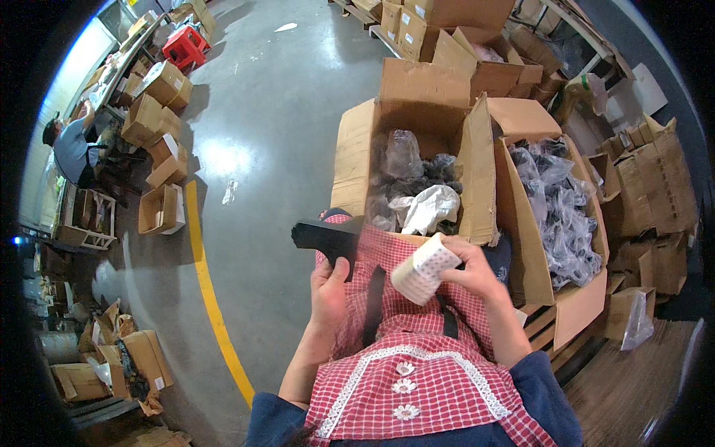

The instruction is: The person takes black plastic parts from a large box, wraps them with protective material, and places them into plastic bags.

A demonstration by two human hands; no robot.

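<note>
My left hand (330,292) is closed on a flat black part (325,238), thumb on its face, above my left knee. The part widens at its left end; its exact kind I cannot make out. In my right hand (475,272) is a roll of small stickers (426,272), white with rows of dots, held by its right edge over my lap. A red checked apron (402,357) covers my lap. Just beyond my knees stands an open cardboard box (477,175) with black parts in clear bags and a crumpled white bag (433,208) inside.
On the right, a second open box (581,316) holds several clear-bagged dark parts. More cartons (655,186) stack along the right side. A yellow line (205,287) crosses the grey floor to the left. Far left, a person (74,149) sits by a bench near boxes and a red stool (186,48).
</note>
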